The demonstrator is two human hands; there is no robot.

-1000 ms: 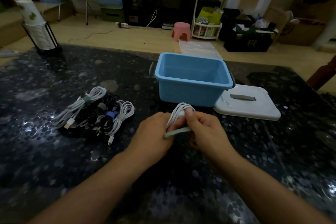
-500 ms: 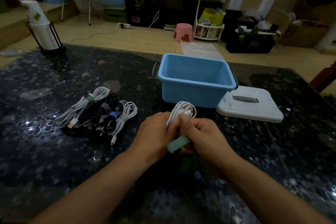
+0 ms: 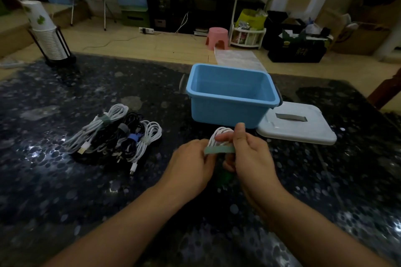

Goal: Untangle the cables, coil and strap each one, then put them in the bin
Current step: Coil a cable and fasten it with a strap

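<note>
A coiled white cable (image 3: pixel 219 135) is held between both hands above the dark table, just in front of the blue bin (image 3: pixel 232 95). My left hand (image 3: pixel 193 165) grips the coil from the left. My right hand (image 3: pixel 249 156) pinches a pale green strap (image 3: pixel 219 149) that lies flat across the coil. To the left lies a pile of strapped cables (image 3: pixel 117 134), white and black ones together. The bin looks empty inside.
The bin's white lid (image 3: pixel 297 125) lies flat to its right. A stack of paper cups in a black holder (image 3: pixel 48 34) stands at the table's far left corner. The dark speckled table (image 3: pixel 65 180) spreads all around; floor clutter lies beyond its far edge.
The strap has come up from below the coil and now lies level across it. My right hand has shifted its grip, with the thumb raised over the loops.
</note>
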